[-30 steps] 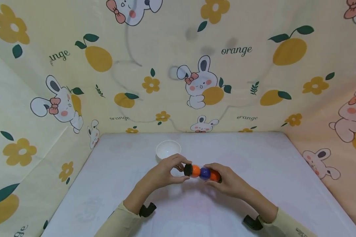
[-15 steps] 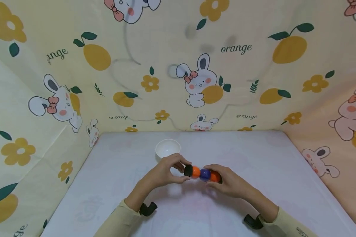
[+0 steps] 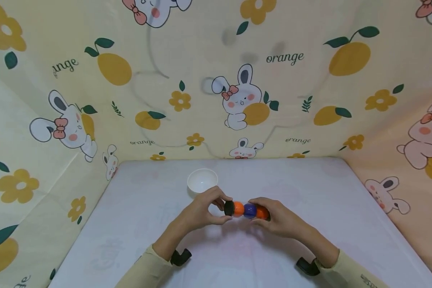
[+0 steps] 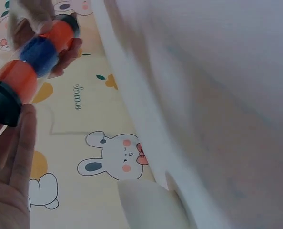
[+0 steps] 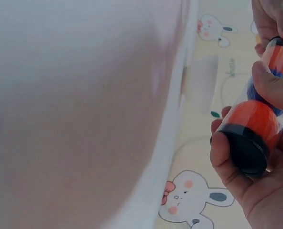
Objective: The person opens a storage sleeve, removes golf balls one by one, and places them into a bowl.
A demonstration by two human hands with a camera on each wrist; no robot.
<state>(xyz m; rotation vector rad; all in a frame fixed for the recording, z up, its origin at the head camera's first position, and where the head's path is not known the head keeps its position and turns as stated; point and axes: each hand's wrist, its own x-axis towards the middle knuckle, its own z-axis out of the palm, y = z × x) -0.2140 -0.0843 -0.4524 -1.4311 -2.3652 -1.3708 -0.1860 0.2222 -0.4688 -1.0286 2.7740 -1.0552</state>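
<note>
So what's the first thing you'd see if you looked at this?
Probably the clear tube with black caps and orange and blue balls inside, held level over the middle of the white table by the left hand and the right hand, one at each end. Next, the small white bowl just behind the left hand, and the yellow walls covered in bunnies and oranges.
</note>
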